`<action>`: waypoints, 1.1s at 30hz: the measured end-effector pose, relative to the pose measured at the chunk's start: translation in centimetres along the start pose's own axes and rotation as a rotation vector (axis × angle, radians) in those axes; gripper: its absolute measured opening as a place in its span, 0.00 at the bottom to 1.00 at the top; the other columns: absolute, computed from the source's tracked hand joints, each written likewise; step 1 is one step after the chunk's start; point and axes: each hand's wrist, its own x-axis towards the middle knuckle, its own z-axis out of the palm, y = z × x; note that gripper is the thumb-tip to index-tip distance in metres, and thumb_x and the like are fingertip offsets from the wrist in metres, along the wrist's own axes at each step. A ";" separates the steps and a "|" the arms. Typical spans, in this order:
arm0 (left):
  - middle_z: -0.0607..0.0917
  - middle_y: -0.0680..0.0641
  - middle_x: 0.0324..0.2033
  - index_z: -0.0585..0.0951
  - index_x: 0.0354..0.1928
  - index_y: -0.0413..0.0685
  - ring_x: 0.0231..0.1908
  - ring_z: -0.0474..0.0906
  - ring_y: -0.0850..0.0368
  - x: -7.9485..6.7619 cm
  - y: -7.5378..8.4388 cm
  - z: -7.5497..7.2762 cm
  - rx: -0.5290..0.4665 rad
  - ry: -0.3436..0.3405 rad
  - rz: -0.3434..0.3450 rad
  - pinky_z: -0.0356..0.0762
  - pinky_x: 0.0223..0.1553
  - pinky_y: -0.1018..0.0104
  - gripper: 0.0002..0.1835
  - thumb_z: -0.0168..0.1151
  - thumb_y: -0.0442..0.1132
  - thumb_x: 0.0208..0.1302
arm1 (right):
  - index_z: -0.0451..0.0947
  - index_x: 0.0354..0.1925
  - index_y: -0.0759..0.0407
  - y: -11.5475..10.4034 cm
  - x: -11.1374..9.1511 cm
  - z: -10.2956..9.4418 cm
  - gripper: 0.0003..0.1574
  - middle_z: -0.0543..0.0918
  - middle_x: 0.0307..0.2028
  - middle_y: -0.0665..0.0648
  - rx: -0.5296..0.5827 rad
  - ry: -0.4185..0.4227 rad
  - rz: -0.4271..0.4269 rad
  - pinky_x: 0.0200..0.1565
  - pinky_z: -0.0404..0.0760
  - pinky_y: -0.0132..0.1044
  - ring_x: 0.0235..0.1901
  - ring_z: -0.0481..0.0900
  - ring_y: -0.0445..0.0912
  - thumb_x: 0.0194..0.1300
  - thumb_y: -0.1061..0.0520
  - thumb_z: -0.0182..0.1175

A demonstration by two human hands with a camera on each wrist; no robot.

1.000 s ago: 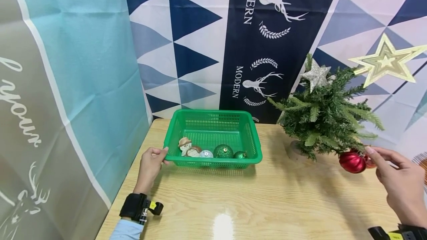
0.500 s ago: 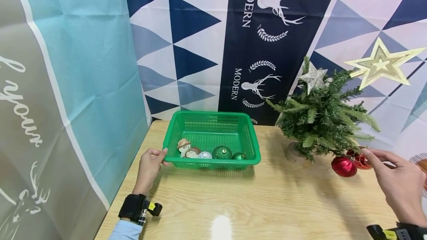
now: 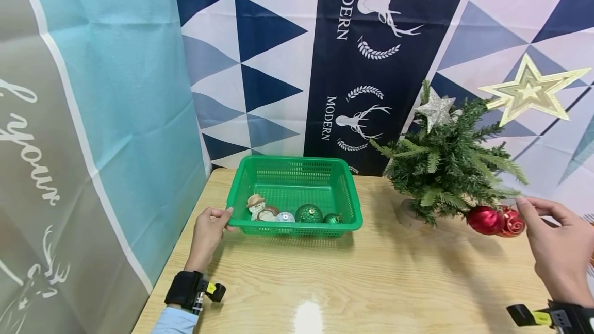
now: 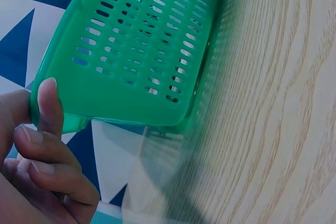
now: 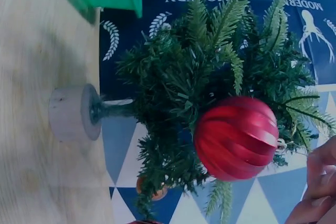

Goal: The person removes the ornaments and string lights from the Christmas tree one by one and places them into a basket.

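My left hand (image 3: 207, 233) pinches the near left corner of the green basket (image 3: 297, 224) between thumb and fingers; the left wrist view shows the fingertips at its rim. In the basket lie a snowman figure (image 3: 260, 207), a white ball (image 3: 285, 217) and two green glitter balls (image 3: 309, 213). My right hand (image 3: 559, 244), thumb and index finger close together, is at the lower right branches of a small Christmas tree (image 3: 457, 164). A ribbed red Christmas ball (image 5: 236, 139) hangs there, its cap near my fingertips (image 5: 321, 157). I cannot tell whether they grip its string or a twig.
A second red ball (image 3: 512, 221) with swirls hangs beside the ribbed one. A silver star (image 3: 436, 109) and a large gold star (image 3: 529, 90) sit on the tree. Patterned cloth (image 3: 274, 30) stands behind the wooden table (image 3: 297, 272).
The ribbed red ball swung left and down, then back up and right. My right hand has shifted slightly right and up from the balls. The left hand stays on the basket.
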 end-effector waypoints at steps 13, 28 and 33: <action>0.87 0.38 0.25 0.74 0.43 0.40 0.19 0.71 0.42 0.1 0.1 0.0 -0.004 0.002 0.000 0.61 0.21 0.65 0.18 0.62 0.49 0.76 | 0.81 0.42 0.48 0.3 0.5 -0.5 0.12 0.77 0.26 0.40 -0.260 -0.315 -0.122 0.19 0.62 0.40 0.17 0.67 0.45 0.75 0.43 0.62; 0.87 0.40 0.25 0.74 0.44 0.39 0.21 0.73 0.39 0.0 0.2 0.0 -0.001 -0.005 0.000 0.63 0.22 0.65 0.17 0.62 0.49 0.76 | 0.73 0.45 0.45 0.1 0.8 -0.6 0.03 0.83 0.28 0.33 0.042 -0.307 -0.075 0.17 0.66 0.33 0.16 0.70 0.40 0.81 0.52 0.52; 0.87 0.43 0.23 0.74 0.43 0.40 0.18 0.70 0.47 0.0 0.3 0.0 0.005 -0.003 -0.007 0.63 0.22 0.65 0.17 0.62 0.48 0.76 | 0.75 0.45 0.44 0.5 1.0 -0.4 0.02 0.83 0.27 0.36 0.035 -0.358 -0.078 0.16 0.65 0.35 0.15 0.69 0.41 0.80 0.52 0.55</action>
